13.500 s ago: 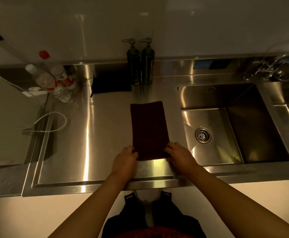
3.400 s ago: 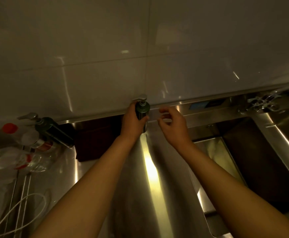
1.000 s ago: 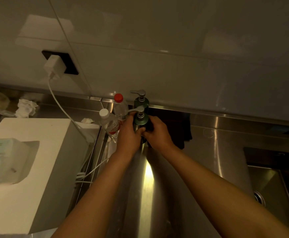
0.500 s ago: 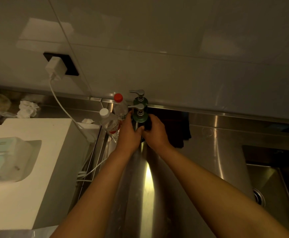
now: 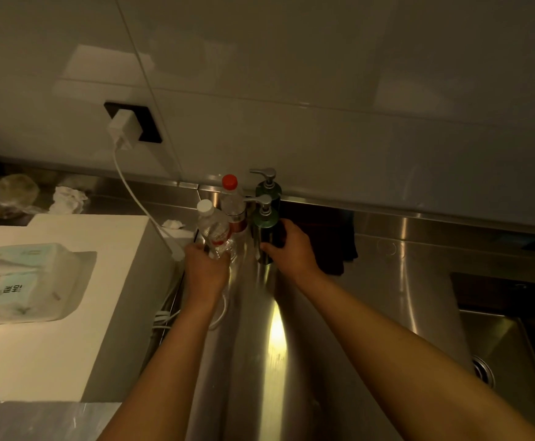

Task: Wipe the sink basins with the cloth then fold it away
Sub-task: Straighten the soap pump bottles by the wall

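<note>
Left grip [image 5: 204,270] holds clear bottle [image 5: 213,232], right grip [image 5: 291,246] clasps pump bottle [image 5: 264,233] (dark cloth [image 5: 333,243] behind)

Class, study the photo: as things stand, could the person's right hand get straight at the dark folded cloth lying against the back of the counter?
Probably yes. The right hand grips the nearer pump bottle, and the cloth lies just beyond it with nothing between. It would have to release the bottle first.

the wipes pack [image 5: 21,281] bears a few small dark characters, too blurred to read.
</note>
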`<state>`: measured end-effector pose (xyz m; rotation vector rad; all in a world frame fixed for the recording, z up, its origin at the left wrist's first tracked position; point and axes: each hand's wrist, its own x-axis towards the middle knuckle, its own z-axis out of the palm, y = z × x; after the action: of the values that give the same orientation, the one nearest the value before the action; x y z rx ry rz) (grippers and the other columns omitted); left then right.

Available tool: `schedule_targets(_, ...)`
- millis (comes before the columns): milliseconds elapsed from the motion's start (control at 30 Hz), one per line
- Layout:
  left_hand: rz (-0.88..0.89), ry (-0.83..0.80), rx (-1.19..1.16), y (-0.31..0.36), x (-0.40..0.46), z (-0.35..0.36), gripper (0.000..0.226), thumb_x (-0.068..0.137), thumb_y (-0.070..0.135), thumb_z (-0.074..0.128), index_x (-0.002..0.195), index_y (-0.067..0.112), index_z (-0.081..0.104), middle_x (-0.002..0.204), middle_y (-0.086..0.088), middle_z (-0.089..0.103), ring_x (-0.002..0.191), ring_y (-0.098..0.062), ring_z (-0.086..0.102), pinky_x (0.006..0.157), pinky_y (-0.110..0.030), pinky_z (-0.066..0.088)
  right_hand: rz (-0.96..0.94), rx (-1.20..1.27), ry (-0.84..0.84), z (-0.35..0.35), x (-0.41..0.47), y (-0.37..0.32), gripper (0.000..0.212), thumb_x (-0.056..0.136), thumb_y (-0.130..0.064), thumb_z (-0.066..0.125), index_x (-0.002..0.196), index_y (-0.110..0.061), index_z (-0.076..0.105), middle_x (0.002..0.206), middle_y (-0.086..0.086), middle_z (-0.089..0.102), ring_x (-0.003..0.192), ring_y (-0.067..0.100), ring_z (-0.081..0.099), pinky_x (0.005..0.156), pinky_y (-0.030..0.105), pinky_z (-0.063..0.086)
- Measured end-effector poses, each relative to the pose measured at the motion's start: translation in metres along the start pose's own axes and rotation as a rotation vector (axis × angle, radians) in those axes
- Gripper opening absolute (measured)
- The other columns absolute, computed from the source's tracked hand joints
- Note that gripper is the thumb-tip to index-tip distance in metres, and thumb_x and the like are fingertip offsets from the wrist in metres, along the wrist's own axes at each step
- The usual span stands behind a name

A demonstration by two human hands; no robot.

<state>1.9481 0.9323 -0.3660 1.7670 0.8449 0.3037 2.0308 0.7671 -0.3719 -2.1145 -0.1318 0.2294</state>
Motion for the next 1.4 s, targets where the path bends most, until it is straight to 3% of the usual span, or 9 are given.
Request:
schedule_targets(100,-0.061,-0.002,0.034,-0.008,0.017,-0.001,0.087,0.085,0.021,0.083,0.153,0.006,0.031,0.149,-0.016,0.049,0.135,-0.033,0.051,0.107,-0.047,0.050,0.019,-0.022,-0.010,0.000,0.001,0.000,0.059,0.081,-0.026,0.084,0.133,-0.020,0.058,0.128,0.003,0.066,0.121,0.022,0.062,0.097,0.031,0.049)
schedule_targets(167,-0.020,-0.046,0.030,-0.008,0.025,0.001,0.094,0.083,0.025,0.085,0.157,0.011,0.028,0.156,-0.014,0.042,0.142,-0.031,0.045,0.113,-0.050,0.044,0.051,-0.008,-0.031,0.000,0.002,0.001,0.062,0.081,-0.027,0.084,0.136,-0.020,0.056,0.130,0.003,0.066,0.122,0.023,0.062,0.100,0.035,0.051)
schedule_targets(433,0.098,-0.086,-0.062,-0.015,0.043,0.009,0.043,0.089,0.032,0.080,0.123,0.031,0.053,0.113,0.014,0.067,0.102,-0.004,0.065,0.089,-0.032,0.053,0.113,-0.024,-0.080,0.000,0.006,0.006,0.059,0.087,-0.027,0.079,0.140,-0.017,0.056,0.133,0.005,0.066,0.124,0.024,0.062,0.102,0.033,0.051)
schedule_targets(600,0.110,-0.202,-0.051,-0.019,0.050,0.010,0.050,0.089,0.025,0.080,0.134,0.026,0.057,0.122,0.009,0.069,0.109,-0.008,0.066,0.089,-0.027,0.052,0.117,-0.018,-0.090,0.002,0.007,0.005,0.052,0.090,-0.026,0.076,0.138,-0.017,0.058,0.132,0.005,0.067,0.124,0.024,0.062,0.103,0.035,0.051)
schedule_targets(800,0.131,-0.317,-0.028,-0.014,0.057,0.014,0.063,0.090,0.013,0.075,0.111,0.070,0.054,0.113,0.021,0.068,0.101,0.010,0.066,0.083,-0.017,0.050,0.123,-0.020,-0.060,0.007,0.006,0.004,0.049,0.090,-0.027,0.076,0.135,-0.016,0.060,0.127,0.006,0.069,0.116,0.023,0.067,0.097,0.033,0.053)
schedule_targets(967,0.179,-0.381,0.013,-0.015,0.062,0.013,0.058,0.094,0.011,0.070,0.147,0.026,0.051,0.128,0.005,0.068,0.111,0.007,0.063,0.086,-0.005,0.047,0.190,0.014,-0.023,0.014,0.002,0.004,0.045,0.089,-0.029,0.076,0.129,-0.015,0.063,0.124,0.005,0.070,0.115,0.022,0.066,0.089,0.027,0.048)
schedule_targets(1200,0.131,-0.456,0.011,-0.015,0.063,0.015,0.068,0.093,0.000,0.069,0.153,0.017,0.042,0.142,-0.010,0.060,0.132,-0.028,0.058,0.113,-0.054,0.045,0.264,0.046,0.007,0.022,-0.003,0.005,0.048,0.088,-0.034,0.076,0.128,-0.012,0.062,0.123,0.006,0.069,0.115,0.023,0.065,0.085,0.026,0.046)
schedule_targets(1333,0.121,-0.449,-0.008,-0.012,0.055,0.008,0.085,0.079,0.025,0.071,0.157,0.026,0.037,0.152,0.001,0.052,0.140,-0.015,0.047,0.116,-0.040,0.039,0.279,0.046,0.010,0.018,-0.007,0.008,0.049,0.088,-0.034,0.077,0.128,-0.011,0.063,0.119,0.005,0.070,0.112,0.023,0.066,0.084,0.026,0.047)
schedule_targets(1400,0.121,-0.410,-0.026,-0.014,0.053,0.006,0.088,0.074,0.015,0.063,0.157,0.027,0.037,0.156,0.005,0.046,0.144,-0.012,0.041,0.116,-0.036,0.036,0.288,0.049,0.011,0.015,-0.011,0.010,0.049,0.088,-0.033,0.078,0.129,-0.010,0.062,0.111,0.001,0.068,0.111,0.022,0.065,0.080,0.022,0.046)
